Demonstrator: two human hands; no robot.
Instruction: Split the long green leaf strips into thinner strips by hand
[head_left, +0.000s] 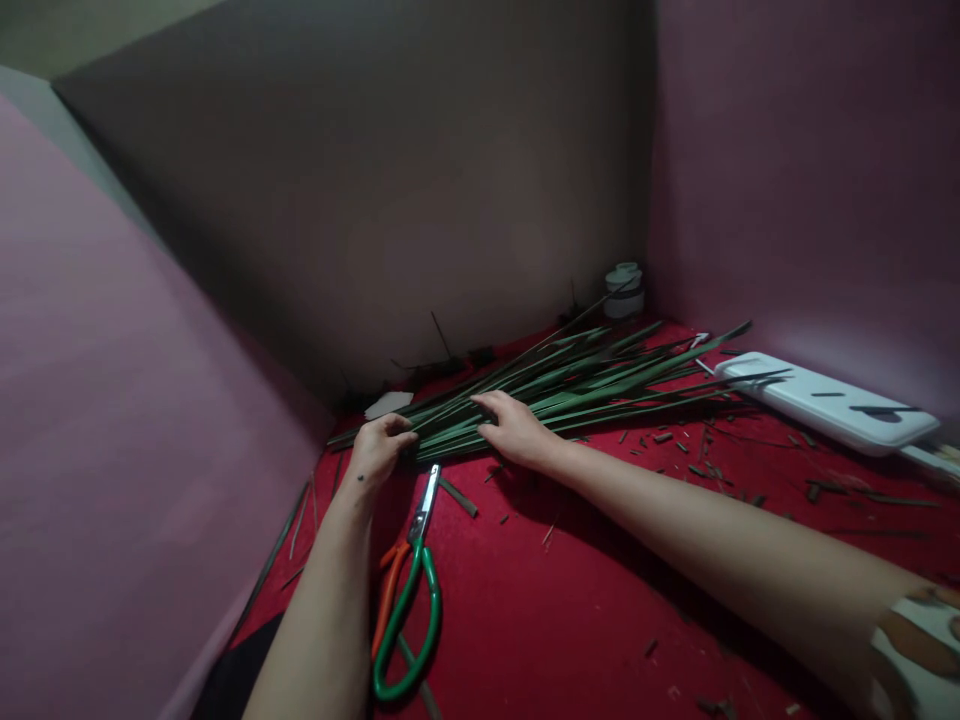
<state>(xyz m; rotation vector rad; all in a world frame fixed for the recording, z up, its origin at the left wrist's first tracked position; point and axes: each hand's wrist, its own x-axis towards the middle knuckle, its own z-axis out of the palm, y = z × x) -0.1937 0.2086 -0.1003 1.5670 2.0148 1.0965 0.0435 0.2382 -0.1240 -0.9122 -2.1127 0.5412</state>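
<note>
On a red mat (pixel 570 620) hemmed in by 3 walls lies a bundle of long green leaves (pixel 570 385), fanning from a gathered butt end at lower left toward the far right corner. The left hand (pixel 379 450) is curled over the butt end, fingers bent down around the leaf ends, gripping them. The right hand (pixel 514 425) lies flat on the bundle just beside it, fingers extended and resting on the leaves, not closed. Just below the hands, scissors (pixel 409 590) with 1 orange and 1 green handle lie on the mat, blades together, tip near the bundle. A white tray (pixel 825 400) sits at the right wall, the leaf tips reaching over its near end. A small white jar (pixel 624 290) stands in the far corner. Leaf scraps (pixel 675 445) litter the mat between bundle and tray.

Open room: the mat is bare in the near centre and right, below the right forearm; the left wall crowds the left hand closely.

No writing is legible anywhere. The tray is cut off at the right edge; the things on it are too dark to identify. A patterned sleeve (pixel 919 640) is cropped at the lower right corner.
</note>
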